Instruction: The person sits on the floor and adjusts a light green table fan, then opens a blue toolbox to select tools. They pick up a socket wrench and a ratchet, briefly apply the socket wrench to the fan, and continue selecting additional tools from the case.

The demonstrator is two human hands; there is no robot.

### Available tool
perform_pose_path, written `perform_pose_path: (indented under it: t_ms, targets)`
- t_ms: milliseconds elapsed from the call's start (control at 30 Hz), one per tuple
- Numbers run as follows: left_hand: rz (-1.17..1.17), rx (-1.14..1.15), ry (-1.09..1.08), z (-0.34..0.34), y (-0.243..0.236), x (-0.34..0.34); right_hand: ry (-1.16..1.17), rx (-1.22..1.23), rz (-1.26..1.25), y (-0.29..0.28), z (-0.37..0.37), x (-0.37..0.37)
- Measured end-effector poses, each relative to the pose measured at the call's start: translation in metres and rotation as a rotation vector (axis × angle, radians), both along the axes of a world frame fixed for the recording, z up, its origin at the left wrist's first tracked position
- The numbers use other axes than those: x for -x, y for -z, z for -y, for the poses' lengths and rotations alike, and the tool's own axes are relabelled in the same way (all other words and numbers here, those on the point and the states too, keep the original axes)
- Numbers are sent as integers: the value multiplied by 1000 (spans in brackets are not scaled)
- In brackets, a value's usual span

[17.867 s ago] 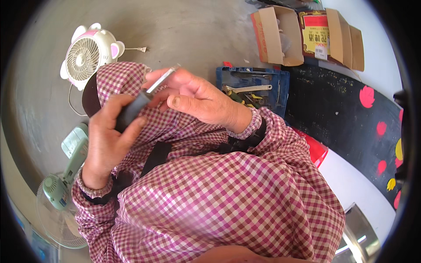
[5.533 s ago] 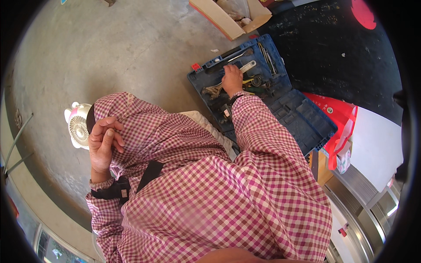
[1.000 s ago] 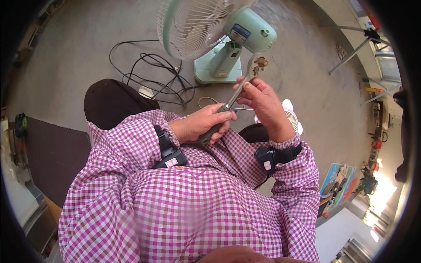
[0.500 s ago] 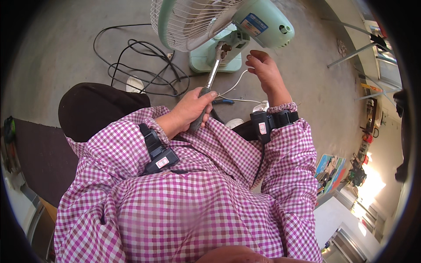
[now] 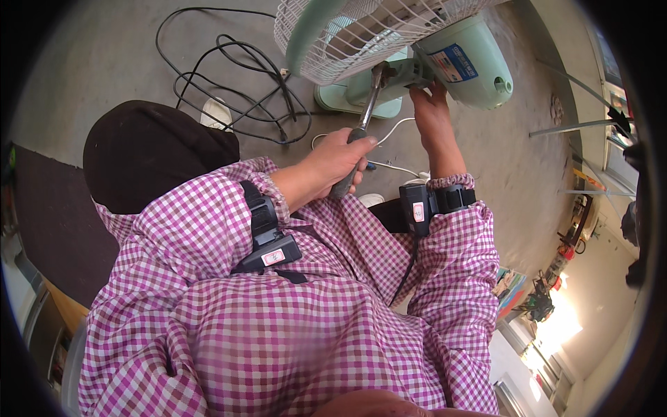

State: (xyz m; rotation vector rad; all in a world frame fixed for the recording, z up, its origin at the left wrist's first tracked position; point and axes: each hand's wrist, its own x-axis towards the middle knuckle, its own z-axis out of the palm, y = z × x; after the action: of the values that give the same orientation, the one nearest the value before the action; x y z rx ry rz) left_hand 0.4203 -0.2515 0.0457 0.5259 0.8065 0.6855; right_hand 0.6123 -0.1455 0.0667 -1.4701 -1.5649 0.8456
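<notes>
My left hand (image 5: 340,158) is wrapped round the dark grip of a ratchet wrench (image 5: 371,103). The wrench's metal shaft runs up to the neck joint of a pale green electric fan (image 5: 479,76), where its head rests. On the other side of that joint, my right hand (image 5: 435,125) reaches up under the motor housing. Its bent fingers appear to grip the fan at the neck, with the fingertips partly hidden. The fan tilts over, its white wire guard (image 5: 347,52) at the left, above a square green base (image 5: 326,97).
A black cable (image 5: 243,90) lies in loose loops on the concrete floor, left of the fan. A white cord (image 5: 401,167) runs near my shoe. Metal legs of a stand (image 5: 577,128) rise at the right. A dark board (image 5: 55,215) is at my left.
My right hand has moved up from beside the fan to its neck joint. The fan and the wrench in my left hand appear shifted rightward in the view.
</notes>
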Motion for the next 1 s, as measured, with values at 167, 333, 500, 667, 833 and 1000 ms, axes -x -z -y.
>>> perform_pose_path:
  t_ms: [167,333,500,667,833,1000]
  targets:
    - [37,-48,-19,0,-5,3,23,42,89,-13,8,13]
    - [-6,-76,-17,5,-8,5,25,35,113,-8,19,7]
    - [-5,-7,-37,3,-13,-14,133,113,132,-9,14,-6]
    - [92,197,-200,22,-26,-53,-32,344,209,-26,29,-23]
    - [-11,352,-136,53,-49,-119,-127,117,-242,-18,98,-107]
    - [-97,5,233,23,-79,-219,207,137,-511,-21,151,-202]
